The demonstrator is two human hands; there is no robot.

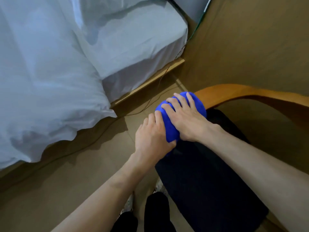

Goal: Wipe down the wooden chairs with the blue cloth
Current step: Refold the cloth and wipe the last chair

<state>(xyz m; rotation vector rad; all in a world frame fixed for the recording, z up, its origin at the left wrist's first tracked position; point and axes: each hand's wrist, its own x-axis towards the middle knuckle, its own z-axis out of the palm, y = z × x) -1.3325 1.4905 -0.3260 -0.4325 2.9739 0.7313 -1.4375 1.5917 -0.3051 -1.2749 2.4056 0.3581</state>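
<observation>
Blue cloth (168, 129) bunched over near end of wooden chair (237, 91) rail, right hand (189, 121) spread flat pressing it, left hand (153, 138) gripping its lower edge alongside; risk: bunched wad slides off the curved rail under pressure.
</observation>
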